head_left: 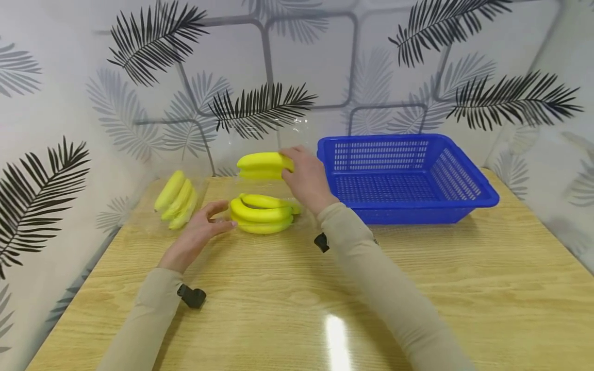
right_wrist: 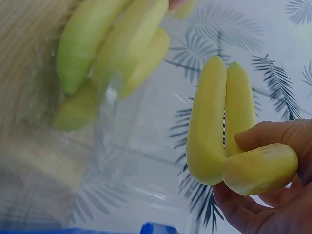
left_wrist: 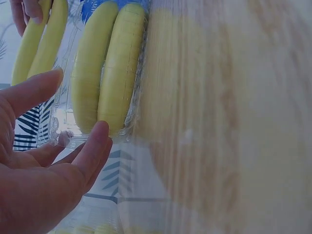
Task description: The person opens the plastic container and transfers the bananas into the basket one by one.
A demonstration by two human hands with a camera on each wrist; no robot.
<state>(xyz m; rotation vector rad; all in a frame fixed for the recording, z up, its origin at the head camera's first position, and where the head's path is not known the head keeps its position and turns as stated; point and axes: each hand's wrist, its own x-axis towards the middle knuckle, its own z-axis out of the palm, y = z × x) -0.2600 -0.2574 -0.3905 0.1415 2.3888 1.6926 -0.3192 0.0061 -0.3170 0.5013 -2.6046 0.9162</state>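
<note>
Bananas the right hand pinches could slip if loosely held; the left hand, spread and empty, perhaps touches a clear box.

Glare whitens the table; 2 wrist views look dim.

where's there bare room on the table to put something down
Bare tabletop lies between the left sleeve and right sleeve, and right of the latter, before the blue basket. The basket is empty. Crowded: left of the basket, with bananas, left hand and right hand.
</note>
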